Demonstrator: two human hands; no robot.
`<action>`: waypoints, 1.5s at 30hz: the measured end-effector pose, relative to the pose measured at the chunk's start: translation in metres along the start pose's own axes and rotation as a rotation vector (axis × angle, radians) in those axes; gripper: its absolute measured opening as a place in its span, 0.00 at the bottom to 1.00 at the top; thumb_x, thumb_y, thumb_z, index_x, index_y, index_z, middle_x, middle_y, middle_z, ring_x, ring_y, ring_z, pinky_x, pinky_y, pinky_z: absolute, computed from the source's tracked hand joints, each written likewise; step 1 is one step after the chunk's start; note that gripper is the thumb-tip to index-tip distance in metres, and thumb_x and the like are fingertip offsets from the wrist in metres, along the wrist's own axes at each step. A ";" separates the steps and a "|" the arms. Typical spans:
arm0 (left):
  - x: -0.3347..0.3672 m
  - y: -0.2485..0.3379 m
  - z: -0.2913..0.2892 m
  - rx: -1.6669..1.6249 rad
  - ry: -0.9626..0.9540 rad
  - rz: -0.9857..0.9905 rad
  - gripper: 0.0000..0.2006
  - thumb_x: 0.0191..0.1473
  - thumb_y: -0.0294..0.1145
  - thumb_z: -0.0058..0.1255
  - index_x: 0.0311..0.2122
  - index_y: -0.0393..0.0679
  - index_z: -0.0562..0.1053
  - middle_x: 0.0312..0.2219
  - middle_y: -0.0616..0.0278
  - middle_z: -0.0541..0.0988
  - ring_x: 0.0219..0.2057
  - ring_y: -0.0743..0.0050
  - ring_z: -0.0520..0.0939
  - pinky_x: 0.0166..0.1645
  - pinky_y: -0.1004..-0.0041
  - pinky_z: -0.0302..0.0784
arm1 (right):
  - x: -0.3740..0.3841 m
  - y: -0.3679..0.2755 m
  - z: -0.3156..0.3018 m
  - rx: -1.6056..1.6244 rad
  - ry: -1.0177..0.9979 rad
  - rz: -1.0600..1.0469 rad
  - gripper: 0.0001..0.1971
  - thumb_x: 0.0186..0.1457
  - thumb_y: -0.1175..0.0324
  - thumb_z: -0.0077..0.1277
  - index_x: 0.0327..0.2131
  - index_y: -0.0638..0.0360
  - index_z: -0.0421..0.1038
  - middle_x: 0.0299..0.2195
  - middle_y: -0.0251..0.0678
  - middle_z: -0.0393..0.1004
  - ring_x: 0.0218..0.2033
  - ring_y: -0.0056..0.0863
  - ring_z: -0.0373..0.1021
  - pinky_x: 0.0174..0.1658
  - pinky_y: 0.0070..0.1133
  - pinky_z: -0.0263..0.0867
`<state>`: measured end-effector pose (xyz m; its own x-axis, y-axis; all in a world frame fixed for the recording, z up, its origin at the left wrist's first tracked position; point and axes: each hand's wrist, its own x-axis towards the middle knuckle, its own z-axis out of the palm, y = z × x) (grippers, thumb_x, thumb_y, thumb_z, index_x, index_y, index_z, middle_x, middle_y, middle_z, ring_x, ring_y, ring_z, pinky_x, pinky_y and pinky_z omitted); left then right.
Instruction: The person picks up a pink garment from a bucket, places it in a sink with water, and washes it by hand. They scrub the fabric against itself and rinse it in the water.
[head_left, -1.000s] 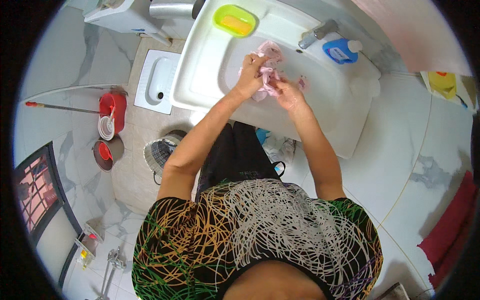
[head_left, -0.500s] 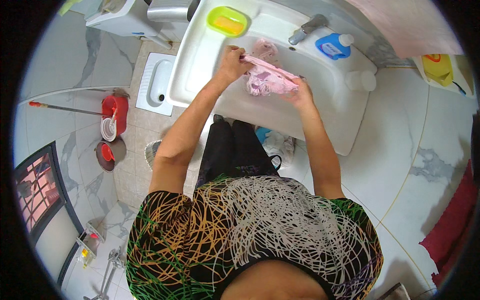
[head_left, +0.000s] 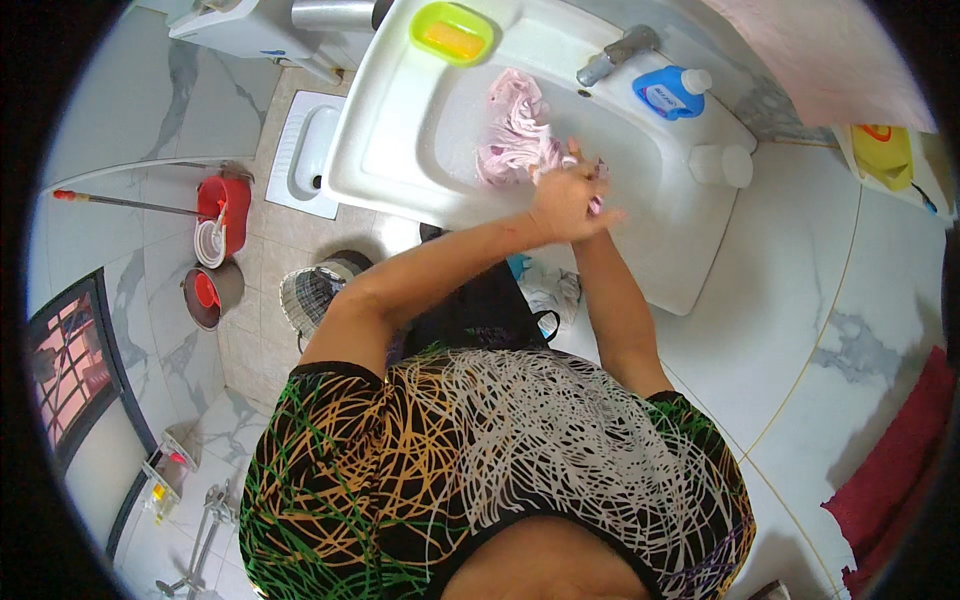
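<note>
One limp, wrinkled pink cloth (head_left: pixel 512 145) lies bunched in the glossy white sink (head_left: pixel 690 235), one end running up to the left hand (head_left: pixel 562 205), which overlaps the right hand (head_left: pixel 585 180). Both are blurred, so I cannot tell how tightly their fingers close. Along the sink's far side are an oval green dish (head_left: pixel 423 22) bearing a yellow block (head_left: pixel 453 40), a rounded metal faucet (head_left: pixel 615 57) and a blue plastic bottle (head_left: pixel 668 93).

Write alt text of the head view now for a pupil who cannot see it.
Two hands meet at one end of a bunched pink cloth at a white sink. Along the sink's far side are a green soap dish, a silver tap and a blue bottle.
</note>
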<state>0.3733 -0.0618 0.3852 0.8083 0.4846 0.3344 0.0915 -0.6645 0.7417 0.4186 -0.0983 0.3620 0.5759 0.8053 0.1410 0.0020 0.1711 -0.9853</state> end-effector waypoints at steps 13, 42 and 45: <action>0.013 -0.051 0.016 -0.097 0.143 0.026 0.17 0.49 0.40 0.45 0.18 0.39 0.75 0.17 0.47 0.75 0.20 0.46 0.76 0.29 0.61 0.73 | 0.011 0.148 -0.038 1.195 -0.069 0.014 0.16 0.55 0.59 0.44 0.43 0.58 0.65 0.40 0.38 0.71 0.41 0.31 0.69 0.45 0.28 0.67; 0.010 -0.140 -0.020 -0.404 0.107 -0.831 0.27 0.44 0.30 0.55 0.52 0.40 0.63 0.37 0.49 0.76 0.35 0.61 0.79 0.37 0.71 0.75 | 0.034 0.056 0.010 0.649 0.328 0.818 0.17 0.56 0.58 0.41 0.45 0.54 0.65 0.46 0.35 0.66 0.47 0.30 0.62 0.43 0.35 0.63; 0.019 -0.136 -0.055 -0.086 0.132 -0.599 0.23 0.41 0.25 0.53 0.47 0.41 0.69 0.30 0.50 0.78 0.30 0.59 0.80 0.36 0.70 0.75 | 0.019 0.048 0.006 0.436 0.239 0.892 0.25 0.53 0.48 0.42 0.53 0.46 0.59 0.54 0.37 0.56 0.57 0.36 0.48 0.47 0.49 0.56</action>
<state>0.3438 0.0695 0.3225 0.5514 0.8295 -0.0894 0.4558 -0.2097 0.8650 0.4245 -0.0712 0.3184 0.3702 0.6144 -0.6968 -0.7780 -0.2049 -0.5940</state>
